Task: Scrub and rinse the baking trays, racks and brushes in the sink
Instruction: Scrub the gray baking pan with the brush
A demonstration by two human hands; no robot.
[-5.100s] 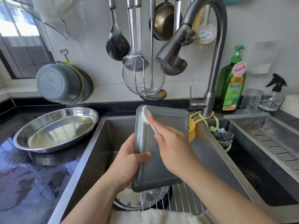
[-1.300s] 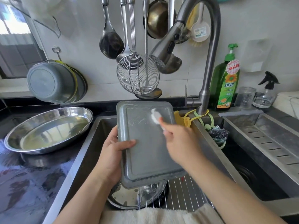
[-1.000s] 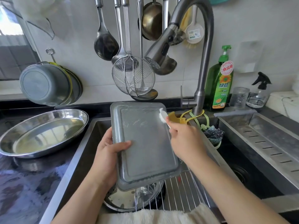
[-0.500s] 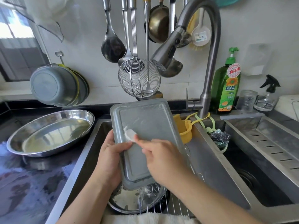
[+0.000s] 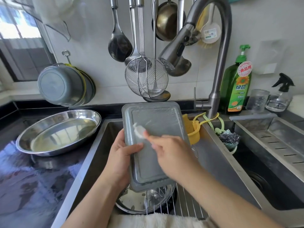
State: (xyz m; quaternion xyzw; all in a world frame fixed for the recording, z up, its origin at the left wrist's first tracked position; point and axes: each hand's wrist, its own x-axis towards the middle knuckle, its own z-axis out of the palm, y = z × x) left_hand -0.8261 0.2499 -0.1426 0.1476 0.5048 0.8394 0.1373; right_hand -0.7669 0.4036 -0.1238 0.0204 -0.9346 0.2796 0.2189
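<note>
1. Over the sink [image 5: 102, 145], at the centre of the view, the left hand [image 5: 120, 159] has its grip closed on the left long edge of the baking tray [image 5: 156, 137], thumb lying across the upturned face and the fingers hidden behind it.
2. The right hand [image 5: 172, 155] has its grip closed on the handle of a small white brush [image 5: 139, 131], whose head touches the tray near its left edge, at about 10 o'clock from that hand; the brush is blurred.
3. The tray is held tilted, underside toward the camera, its far short edge raised at 12 o'clock toward the faucet [image 5: 218, 66], from which no water shows.
4. The tray looks like thin, stiff metal, light enough for one hand, and streaked with suds, so probably slippery. The rolled rim is likely the surest hold, thumb over the face and fingers behind, as here.
5. Below the tray, at 6 o'clock, a round steel pan [image 5: 139, 199] and a wire rack [image 5: 185, 204] lie in the sink.
6. At 9 o'clock an oval steel dish [image 5: 59, 130] sits on the dark wet surface [image 5: 24, 186]; at 2 o'clock a green soap bottle [image 5: 236, 86] stands behind the sink.
</note>
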